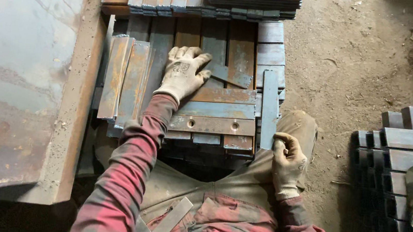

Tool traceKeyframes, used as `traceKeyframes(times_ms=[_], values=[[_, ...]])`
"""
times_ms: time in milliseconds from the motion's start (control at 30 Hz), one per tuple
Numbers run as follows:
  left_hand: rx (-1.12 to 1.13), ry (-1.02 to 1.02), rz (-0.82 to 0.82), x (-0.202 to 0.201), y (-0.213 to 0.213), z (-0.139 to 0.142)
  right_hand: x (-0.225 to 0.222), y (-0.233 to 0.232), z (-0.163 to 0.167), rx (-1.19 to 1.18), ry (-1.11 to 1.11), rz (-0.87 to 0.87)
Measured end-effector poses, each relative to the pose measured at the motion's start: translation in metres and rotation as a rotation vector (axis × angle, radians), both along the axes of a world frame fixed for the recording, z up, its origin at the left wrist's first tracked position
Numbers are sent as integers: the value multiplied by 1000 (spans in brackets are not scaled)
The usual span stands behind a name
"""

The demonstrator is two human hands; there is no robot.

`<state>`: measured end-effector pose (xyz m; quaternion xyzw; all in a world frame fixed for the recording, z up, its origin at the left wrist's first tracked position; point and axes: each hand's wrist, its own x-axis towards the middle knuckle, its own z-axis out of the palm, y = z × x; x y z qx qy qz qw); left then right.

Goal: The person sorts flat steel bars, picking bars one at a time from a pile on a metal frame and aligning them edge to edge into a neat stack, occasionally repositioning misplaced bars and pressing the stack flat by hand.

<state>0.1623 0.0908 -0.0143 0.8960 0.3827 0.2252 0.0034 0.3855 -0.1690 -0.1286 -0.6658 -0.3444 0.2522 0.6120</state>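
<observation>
Light here is soft and kinda flat, looks like daylight from the far side, so the rusty steel strips (217,107) and the big sheet (17,70) on the left pick up a dull pale sheen with no hard glare. The near edge drops into deep shadow, especially the bottom corners and the dark stack (395,166) at right. Focus is decent in the middle, but the edges stretch wide-angle style and the near right corner goes mushy.

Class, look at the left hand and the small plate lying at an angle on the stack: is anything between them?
Nothing visible. The left hand rests flat on the stack, its thumb touching the angled plate; no other piece lies between them.
</observation>
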Motion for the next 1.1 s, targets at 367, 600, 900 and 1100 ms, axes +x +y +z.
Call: traceKeyframes(times_ms=[367,600,900,1100], values=[[-424,-55,229,4,0,-13,2,-2,-1,-31,-29,-7],[-402,-91,211,-2,-12,-22,1,-1,1,-17,-58,-10],[-402,-85,193,-2,-17,-19,2,-1,-1,4,-69,5],[-344,-115,126,-11,-21,-17,1,-1,-1,-23,-38,6]])
